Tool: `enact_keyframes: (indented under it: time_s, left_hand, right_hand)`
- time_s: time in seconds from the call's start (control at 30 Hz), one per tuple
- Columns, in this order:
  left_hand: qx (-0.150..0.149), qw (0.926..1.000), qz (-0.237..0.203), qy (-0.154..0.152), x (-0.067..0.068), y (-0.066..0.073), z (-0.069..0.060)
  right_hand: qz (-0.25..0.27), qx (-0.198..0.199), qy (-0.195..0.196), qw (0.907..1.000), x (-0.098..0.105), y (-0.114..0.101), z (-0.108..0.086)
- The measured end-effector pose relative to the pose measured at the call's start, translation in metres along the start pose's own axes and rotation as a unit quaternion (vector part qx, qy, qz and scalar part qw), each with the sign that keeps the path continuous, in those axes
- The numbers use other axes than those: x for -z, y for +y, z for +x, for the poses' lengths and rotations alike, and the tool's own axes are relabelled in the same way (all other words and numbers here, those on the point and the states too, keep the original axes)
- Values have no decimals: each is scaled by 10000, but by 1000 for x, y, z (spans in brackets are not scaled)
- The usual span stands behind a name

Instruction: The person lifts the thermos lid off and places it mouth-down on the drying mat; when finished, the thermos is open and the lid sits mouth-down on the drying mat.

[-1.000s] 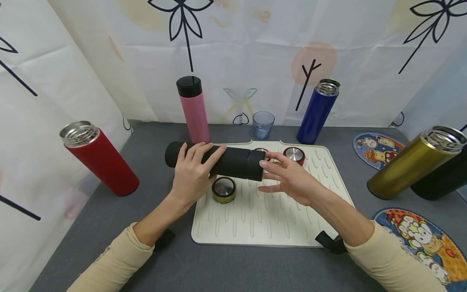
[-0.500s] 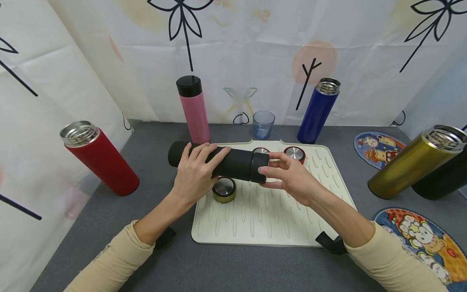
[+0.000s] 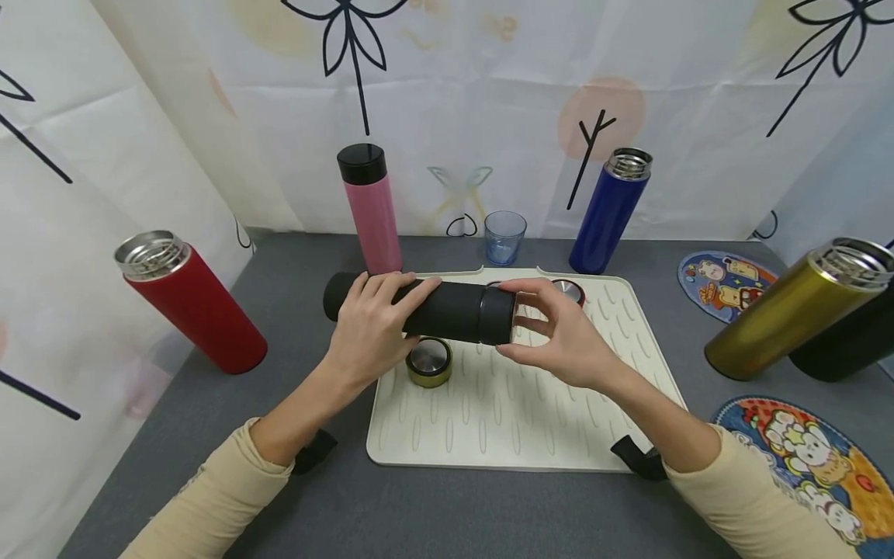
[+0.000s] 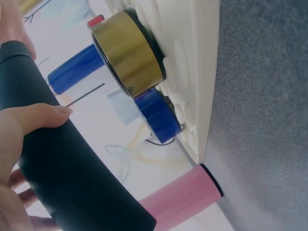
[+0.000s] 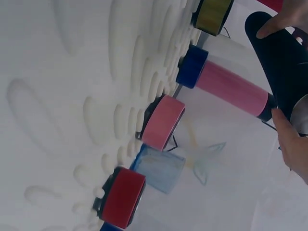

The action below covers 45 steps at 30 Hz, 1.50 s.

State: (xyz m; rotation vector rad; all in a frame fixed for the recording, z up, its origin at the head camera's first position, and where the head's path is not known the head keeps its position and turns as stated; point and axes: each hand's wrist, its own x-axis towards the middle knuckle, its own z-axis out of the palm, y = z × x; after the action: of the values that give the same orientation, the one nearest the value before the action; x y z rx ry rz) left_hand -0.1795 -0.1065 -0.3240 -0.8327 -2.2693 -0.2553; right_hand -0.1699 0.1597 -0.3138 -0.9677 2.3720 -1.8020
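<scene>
A black thermos bottle (image 3: 447, 310) lies sideways in the air above the cream drying tray (image 3: 489, 435), its black lid (image 3: 497, 314) at the right end. My left hand (image 3: 370, 326) grips the bottle's body, with the thumb across it in the left wrist view. Thumb and fingers of my right hand (image 3: 559, 330) hold the lid from the right. Below the bottle, a gold lid (image 3: 429, 362) rests on the tray. A blue lid (image 5: 192, 66), a pink lid (image 5: 163, 122) and a red lid (image 5: 122, 197) stand along the tray in the right wrist view.
An uncapped red bottle (image 3: 192, 303) stands at left, a capped pink bottle (image 3: 373, 221) and a glass (image 3: 504, 238) behind. An uncapped blue bottle (image 3: 610, 213) is at back right. Uncapped gold bottle (image 3: 789, 318), another black bottle (image 3: 838, 334) and two cartoon mats (image 3: 810, 466) lie right.
The bottle has shifted slightly right. My right hand's fingers have moved round its lid, with the thumb now lower and the index finger over the top. My left hand keeps its grip.
</scene>
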Motion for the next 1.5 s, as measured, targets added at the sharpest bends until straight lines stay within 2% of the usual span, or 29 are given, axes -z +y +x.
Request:
enact_keyframes:
  time_s: [0.1,0.17,0.2,0.27,0.33,0.4,0.47,0.57,0.63,0.7,0.8,0.93,1.0,1.1,1.17,1.23,1.3,1.37,1.43,1.5]
  left_hand:
    - [74,10000,-54,-10,1,0,1]
    - [97,9999,-52,17,1,0,1]
    - [107,9999,-38,32,1,0,1]
    - [109,9999,13,53,0,1,1]
    - [90,9999,71,66,0,1,1]
    - [57,9999,149,64,-1,1,1]
    - [16,9998,214,52,-1,2,1]
    - [-30,9996,263,32,-2,3,1]
    - [-36,9996,266,29,-2,3,1]
    - [-35,9997,260,35,-2,4,1]
    - [-21,9997,242,29,-2,3,1]
    - [30,9998,212,-14,-2,3,1]
    - [59,9998,206,-45,-2,3,2]
    - [106,9997,194,-84,-2,3,2]
    - [141,9997,189,-99,-2,3,2]
    - [170,9996,187,-98,-2,3,2]
    - [181,9996,200,-107,-1,3,3]
    - [166,9996,213,-104,-1,3,3]
    - [130,9996,230,-100,-2,3,2]
    - [92,9996,247,-85,-2,3,2]
  right_hand:
    - [-432,599,-1,9973,0,1,0]
    - [-428,514,-27,9978,0,0,0]
    - [-380,314,-13,9988,0,-1,0]
    - [-203,-364,51,9991,-1,-4,0]
    - [322,-1174,82,9925,-1,-8,1]
    - [931,-1923,141,9768,-1,-12,3]
    - [1563,-2462,160,9564,-1,-16,6]
    - [1967,-2887,149,9369,0,-19,8]
    - [2075,-2969,157,9320,1,-19,9]
    - [2138,-2949,165,9312,2,-18,9]
    - [2099,-2807,177,9364,2,-17,9]
    - [1741,-2477,99,9530,4,-12,7]
    - [1394,-2101,54,9677,5,-8,6]
    - [753,-1170,5,9903,4,-3,5]
    - [364,-576,18,9977,3,-2,5]
    - [215,-314,17,9993,2,-2,5]
    - [254,-549,85,9981,2,-3,5]
    - [537,-1130,189,9920,1,-7,6]
    - [1007,-1814,241,9779,1,-10,7]
    - [1475,-2405,235,9591,2,-13,8]
